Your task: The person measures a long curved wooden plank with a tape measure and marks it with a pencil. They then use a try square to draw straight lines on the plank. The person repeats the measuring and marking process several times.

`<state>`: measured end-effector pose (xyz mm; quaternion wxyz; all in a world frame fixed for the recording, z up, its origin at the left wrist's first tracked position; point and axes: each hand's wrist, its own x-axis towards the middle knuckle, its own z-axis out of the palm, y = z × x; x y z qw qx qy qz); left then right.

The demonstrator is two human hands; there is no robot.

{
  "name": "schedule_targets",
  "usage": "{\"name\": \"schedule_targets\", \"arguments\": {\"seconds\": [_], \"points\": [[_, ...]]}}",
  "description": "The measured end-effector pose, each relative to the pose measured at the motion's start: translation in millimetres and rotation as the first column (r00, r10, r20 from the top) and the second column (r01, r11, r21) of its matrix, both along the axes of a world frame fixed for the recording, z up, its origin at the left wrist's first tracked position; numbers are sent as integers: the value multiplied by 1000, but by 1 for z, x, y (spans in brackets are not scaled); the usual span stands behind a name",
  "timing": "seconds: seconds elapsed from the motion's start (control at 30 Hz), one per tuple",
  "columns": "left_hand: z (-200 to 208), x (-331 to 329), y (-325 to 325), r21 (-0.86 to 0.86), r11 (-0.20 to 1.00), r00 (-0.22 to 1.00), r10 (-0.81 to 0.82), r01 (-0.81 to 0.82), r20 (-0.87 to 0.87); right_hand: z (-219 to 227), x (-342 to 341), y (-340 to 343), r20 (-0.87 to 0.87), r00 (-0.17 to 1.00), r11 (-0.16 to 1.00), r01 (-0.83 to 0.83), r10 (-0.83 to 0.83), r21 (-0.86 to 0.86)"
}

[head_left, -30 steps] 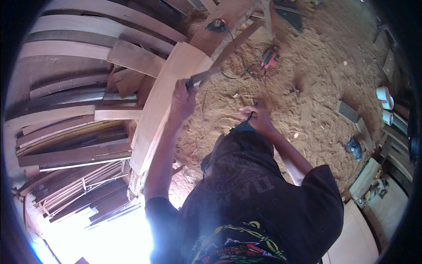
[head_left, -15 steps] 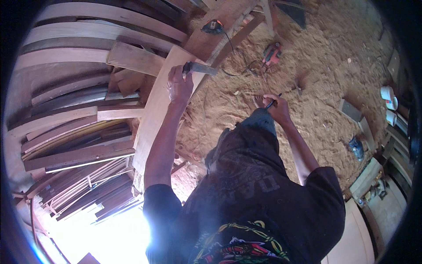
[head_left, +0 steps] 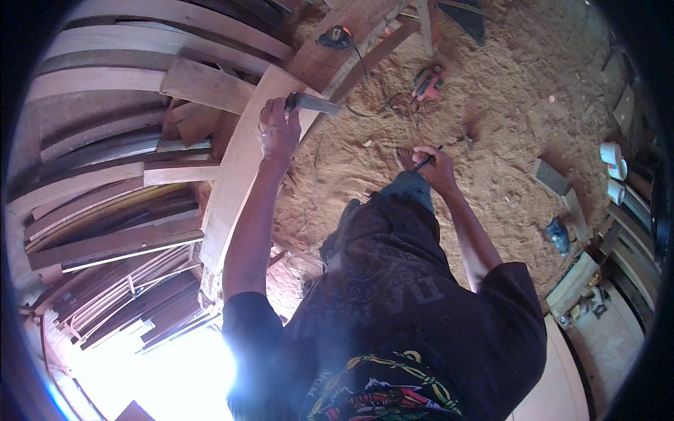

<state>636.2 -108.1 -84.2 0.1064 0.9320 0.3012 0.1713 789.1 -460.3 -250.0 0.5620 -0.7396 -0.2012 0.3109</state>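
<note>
My left hand [head_left: 279, 130] is closed around the dark handle of a flat metal square [head_left: 316, 104], held against the far end of a long pale plank [head_left: 235, 175] that leans away from me. My right hand [head_left: 437, 167] hangs lower, over the sawdust and apart from the plank, gripping a thin dark pencil [head_left: 425, 163]. Just left of that hand, my bare foot [head_left: 405, 158] shows beyond my jeans-clad knee [head_left: 407, 189].
Stacked planks [head_left: 112, 175] fill the left side. A tape measure [head_left: 337, 35] lies on a brown beam [head_left: 351, 31] at the top. A red power tool [head_left: 428, 81] with its cord rests on the sawdust floor [head_left: 519, 112]. White cups [head_left: 612, 160] and a blue object [head_left: 558, 235] sit at the right.
My left hand has slid the metal square farther up the plank. My right hand with the pencil has drawn back to the right, away from the plank.
</note>
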Motion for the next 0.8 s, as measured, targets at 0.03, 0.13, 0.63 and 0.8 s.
{"name": "schedule_targets", "arguments": {"seconds": [0.03,0.13,0.63,0.8], "points": [[0,-1,1,-8,1000,1000,-5,5,19,-1,1,0,2,1000,1000,2,-2,-28],[1,-2,2,18,1000,1000,-15,15,25,-2,5,3,15,1000,995,-23,25,-95],[8,1,-2,-41,999,999,16,-14,45,-3,21,11,124,991,994,-45,57,-103],[10,-4,-4,-101,995,1000,14,-13,10,26,18,30,238,956,980,-146,175,-133]]}}
